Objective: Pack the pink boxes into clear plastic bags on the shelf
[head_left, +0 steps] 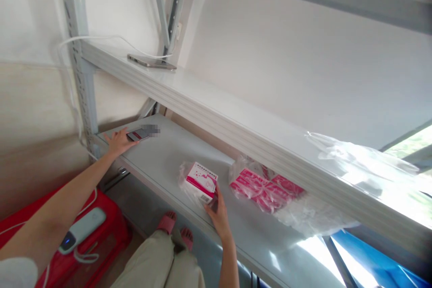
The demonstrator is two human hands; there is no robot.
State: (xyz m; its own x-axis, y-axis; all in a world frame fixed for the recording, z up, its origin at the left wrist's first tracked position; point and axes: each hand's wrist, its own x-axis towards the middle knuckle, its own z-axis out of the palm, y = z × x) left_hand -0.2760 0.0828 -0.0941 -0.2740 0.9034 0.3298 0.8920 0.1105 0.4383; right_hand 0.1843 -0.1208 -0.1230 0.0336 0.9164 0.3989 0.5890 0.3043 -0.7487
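Observation:
On the lower grey shelf, my left hand (119, 142) is at the near end of a smartphone (139, 133), thumb and a finger on its edges, the other fingers apart. Part of the phone's screen is blurred out. My right hand (219, 213) grips the right side of a small white and magenta box (201, 179), its thumb at the lower corner and its fingers partly hidden behind. Crumpled clear plastic (184, 180) lies around the box's left side. To its right are several magenta boxes (256, 186) wrapped in clear plastic.
Above runs a white upper shelf (209, 94) carrying another phone (151, 62) and a white cable (118, 37). Clear plastic bags (357, 153) lie at its right end. A metal post (79, 54) stands left. Below is a red stool (114, 216) holding a pale device (84, 229).

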